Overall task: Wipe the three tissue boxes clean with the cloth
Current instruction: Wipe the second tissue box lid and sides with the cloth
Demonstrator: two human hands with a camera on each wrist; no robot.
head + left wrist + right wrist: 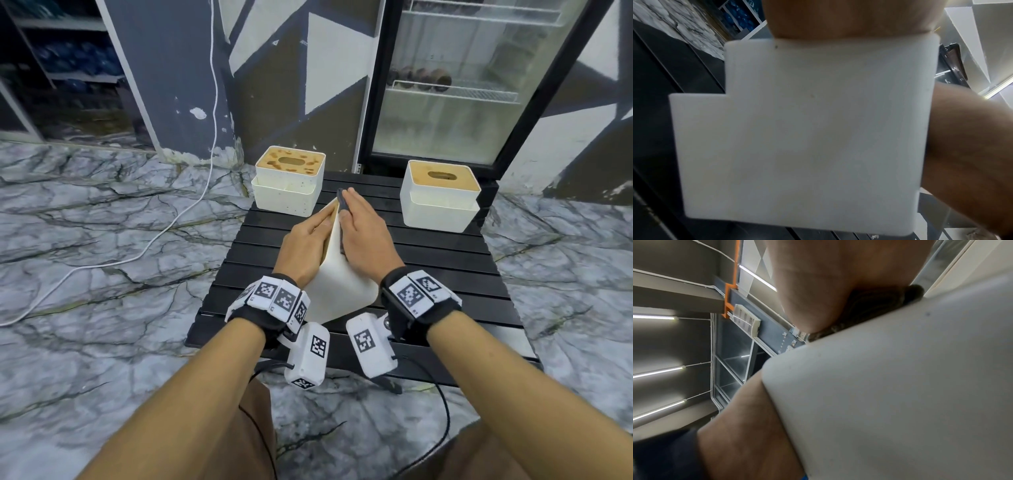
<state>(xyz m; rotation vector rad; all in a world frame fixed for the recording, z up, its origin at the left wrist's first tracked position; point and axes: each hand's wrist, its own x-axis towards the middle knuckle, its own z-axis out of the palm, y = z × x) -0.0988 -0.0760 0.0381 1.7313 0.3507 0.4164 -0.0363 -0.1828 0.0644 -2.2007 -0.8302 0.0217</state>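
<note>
A white tissue box (339, 284) stands tilted on one corner in the middle of the black slatted table (445, 267), held between both hands. My left hand (305, 240) lies flat against its wooden lid side. My right hand (363, 233) presses a dark cloth (342, 202) against the white side with straight fingers. The left wrist view is filled by the box's white stepped end (807, 129). In the right wrist view the cloth (869, 308) is squeezed between my palm (838, 280) and the box wall (900, 394). A stained-lid box (289, 181) sits back left and a cleaner-lidded one (440, 195) back right.
A glass-door fridge (479, 85) stands right behind the table. A white cable (171, 222) trails over the marble floor (85, 240) on the left. The table's front edge is close to my knees.
</note>
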